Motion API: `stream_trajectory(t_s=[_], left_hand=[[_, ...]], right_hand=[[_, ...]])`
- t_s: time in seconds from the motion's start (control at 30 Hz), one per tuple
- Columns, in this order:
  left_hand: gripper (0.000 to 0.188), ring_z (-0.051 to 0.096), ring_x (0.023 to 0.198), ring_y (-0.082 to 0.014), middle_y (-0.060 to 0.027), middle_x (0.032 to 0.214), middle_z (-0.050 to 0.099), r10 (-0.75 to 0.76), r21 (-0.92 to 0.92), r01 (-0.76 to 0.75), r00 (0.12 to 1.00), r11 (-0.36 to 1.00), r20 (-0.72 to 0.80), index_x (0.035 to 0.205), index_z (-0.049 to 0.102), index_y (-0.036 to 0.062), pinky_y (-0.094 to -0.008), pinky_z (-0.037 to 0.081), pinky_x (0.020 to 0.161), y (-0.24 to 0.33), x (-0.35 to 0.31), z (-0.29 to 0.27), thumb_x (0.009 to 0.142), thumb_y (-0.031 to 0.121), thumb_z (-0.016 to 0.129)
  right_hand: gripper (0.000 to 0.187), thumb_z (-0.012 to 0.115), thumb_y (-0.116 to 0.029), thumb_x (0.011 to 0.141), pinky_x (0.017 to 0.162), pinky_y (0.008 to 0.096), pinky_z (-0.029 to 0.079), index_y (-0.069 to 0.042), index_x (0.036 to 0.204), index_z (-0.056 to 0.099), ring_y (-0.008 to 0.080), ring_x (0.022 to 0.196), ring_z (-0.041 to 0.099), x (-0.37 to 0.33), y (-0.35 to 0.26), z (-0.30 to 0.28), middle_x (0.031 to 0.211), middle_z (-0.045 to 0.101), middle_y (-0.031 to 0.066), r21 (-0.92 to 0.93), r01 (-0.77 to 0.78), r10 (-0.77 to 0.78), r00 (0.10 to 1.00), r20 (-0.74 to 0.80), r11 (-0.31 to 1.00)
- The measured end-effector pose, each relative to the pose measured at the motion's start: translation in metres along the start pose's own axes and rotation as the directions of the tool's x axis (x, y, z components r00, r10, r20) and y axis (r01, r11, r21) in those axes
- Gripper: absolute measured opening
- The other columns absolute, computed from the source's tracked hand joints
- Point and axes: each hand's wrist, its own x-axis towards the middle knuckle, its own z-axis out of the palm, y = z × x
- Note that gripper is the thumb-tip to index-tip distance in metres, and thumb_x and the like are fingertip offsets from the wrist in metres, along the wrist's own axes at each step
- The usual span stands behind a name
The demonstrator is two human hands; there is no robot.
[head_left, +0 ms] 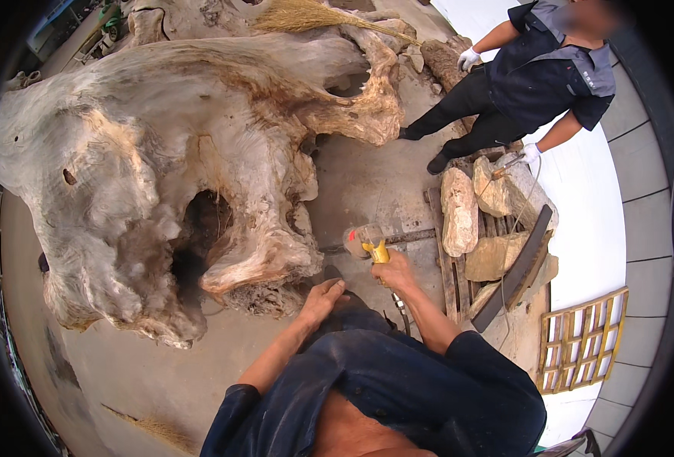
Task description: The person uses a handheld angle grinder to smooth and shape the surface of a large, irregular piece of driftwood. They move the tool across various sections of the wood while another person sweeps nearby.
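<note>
"Two bare hands show in the head view; where is the yellow disc tool (380,251)?"

"In the right hand (396,272), fingers clamped on its handle; it is above the concrete floor (375,190), between the gnarled tree root (177,152) and the pallet (445,274) of rough stones (459,213)."

"And the left hand (322,301)?"

"Near the root's lower end; I cannot tell whether its fingers are apart or together; a co-worker (535,95) stands beyond the stones."
</note>
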Motion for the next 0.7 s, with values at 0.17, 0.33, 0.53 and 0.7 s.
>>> stream_trajectory(t_s=[0.17, 0.33, 0.53, 0.7], left_hand=[[0.082, 0.064, 0.124, -0.0324, -0.0219, 0.141, 0.061, -0.068, -0.193, 0.084, 0.994, 0.978, 0.091, 0.152, 0.045, -0.0095, -0.0447, 0.051, 0.105, -0.001, 0.005, 0.020, 0.105, 0.057, 0.059], [0.075, 0.064, 0.120, -0.0301, -0.0204, 0.135, 0.064, -0.042, -0.379, 0.068, 0.996, 0.923, 0.077, 0.145, 0.052, -0.0082, -0.0449, 0.052, 0.103, -0.008, 0.002, 0.023, 0.104, 0.053, 0.064], [0.062, 0.066, 0.113, -0.0296, -0.0177, 0.127, 0.066, -0.071, -0.499, 0.007, 0.991, 0.867, -0.109, 0.136, 0.057, -0.0070, -0.0465, 0.057, 0.092, -0.007, 0.005, 0.034, 0.103, 0.044, 0.068], [0.063, 0.068, 0.106, -0.0295, -0.0180, 0.124, 0.066, -0.136, -0.492, -0.020, 0.951, 0.870, -0.278, 0.131, 0.059, -0.0103, -0.0474, 0.059, 0.086, 0.025, 0.019, 0.062, 0.099, 0.043, 0.072]], right_hand=[[0.042, 0.077, -0.020, 0.076, 0.069, 0.0482, 0.055, 0.002, 0.109, 0.065, 0.0385, 0.078, 0.073, -0.027, -0.004, 0.042, 0.089, 0.073, 0.0257, -0.352, 0.240, -0.298, 0.947, -0.118, 0.904], [0.027, 0.063, -0.027, 0.095, 0.079, 0.0584, 0.054, -0.002, 0.105, 0.067, 0.0501, 0.093, 0.070, -0.059, -0.015, 0.069, 0.097, 0.073, 0.0282, -0.504, 0.320, -0.374, 0.927, -0.008, 0.803], [0.025, 0.062, -0.021, 0.092, 0.079, 0.0589, 0.053, 0.001, 0.103, 0.067, 0.0513, 0.089, 0.069, -0.068, -0.023, 0.072, 0.094, 0.072, 0.0298, -0.496, 0.410, -0.418, 0.903, 0.099, 0.766], [0.033, 0.068, -0.025, 0.093, 0.082, 0.0587, 0.053, 0.004, 0.108, 0.065, 0.0536, 0.097, 0.066, -0.038, -0.020, 0.046, 0.106, 0.070, 0.0319, -0.399, 0.462, -0.433, 0.886, 0.167, 0.792]])
